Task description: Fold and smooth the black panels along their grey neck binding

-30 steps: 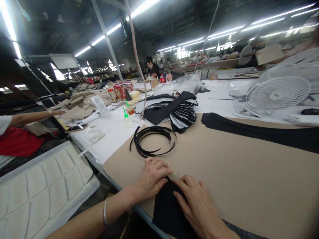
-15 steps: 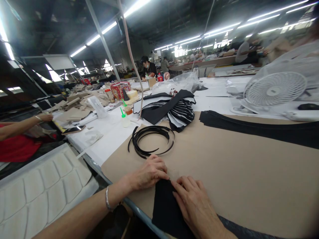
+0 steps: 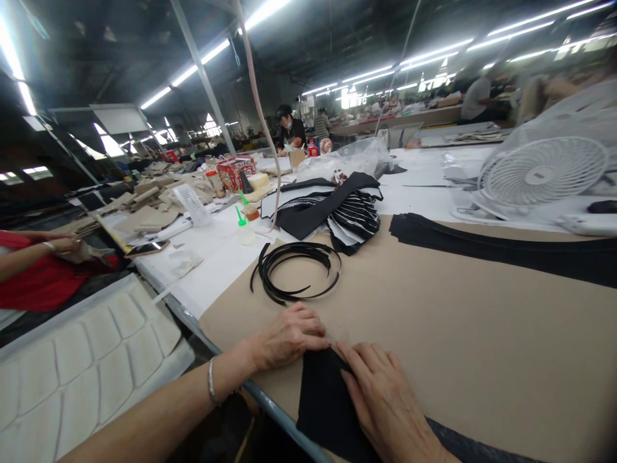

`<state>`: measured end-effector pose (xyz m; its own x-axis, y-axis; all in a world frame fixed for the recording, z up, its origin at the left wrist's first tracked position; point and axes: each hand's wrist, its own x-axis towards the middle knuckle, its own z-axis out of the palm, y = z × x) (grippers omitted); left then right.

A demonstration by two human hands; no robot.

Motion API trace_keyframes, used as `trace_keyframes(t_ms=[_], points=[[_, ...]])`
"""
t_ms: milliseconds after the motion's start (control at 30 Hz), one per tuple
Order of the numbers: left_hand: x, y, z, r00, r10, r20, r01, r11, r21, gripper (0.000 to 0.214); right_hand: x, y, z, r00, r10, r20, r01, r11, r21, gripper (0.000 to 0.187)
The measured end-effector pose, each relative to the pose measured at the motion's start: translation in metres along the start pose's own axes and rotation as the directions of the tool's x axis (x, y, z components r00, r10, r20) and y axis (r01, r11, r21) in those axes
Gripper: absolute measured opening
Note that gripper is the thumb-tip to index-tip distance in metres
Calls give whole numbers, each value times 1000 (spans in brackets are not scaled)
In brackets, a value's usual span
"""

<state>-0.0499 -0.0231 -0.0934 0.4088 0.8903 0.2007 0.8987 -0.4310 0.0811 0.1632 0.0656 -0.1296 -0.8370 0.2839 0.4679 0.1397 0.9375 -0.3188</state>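
on the worktop (image 3: 219,247) lies a brown sheet (image 3: 472,321), and at six o'clock of the view the black piece (image 3: 321,399) is on it. the left hand (image 3: 292,334), narrow, holds its tip at twelve o'clock; the right hand (image 3: 380,389) pinches its edge at one o'clock. a black coil (image 3: 264,275) lies at eleven o'clock from this piece.

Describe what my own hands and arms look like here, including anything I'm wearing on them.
Both your left hand and right hand are bare, without gloves. A slim, silver-coloured bracelet circles your left wrist. No sleeve shows on the visible part of either arm, and nothing worn can be seen on your right wrist.
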Motion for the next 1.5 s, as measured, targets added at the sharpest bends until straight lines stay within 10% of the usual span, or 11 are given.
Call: trace_keyframes(t_ms=[1133, 1500], points=[[-4, 4, -4, 999, 18, -37, -19, 999, -27, 31, 1, -6, 0, 996, -80, 38, 85, 986, -145, 49], [-21, 8, 1, 974, -125, -190, 134, 990, 38, 36, 0, -6, 1, 996, -75, 41, 81, 981, -176, 48]])
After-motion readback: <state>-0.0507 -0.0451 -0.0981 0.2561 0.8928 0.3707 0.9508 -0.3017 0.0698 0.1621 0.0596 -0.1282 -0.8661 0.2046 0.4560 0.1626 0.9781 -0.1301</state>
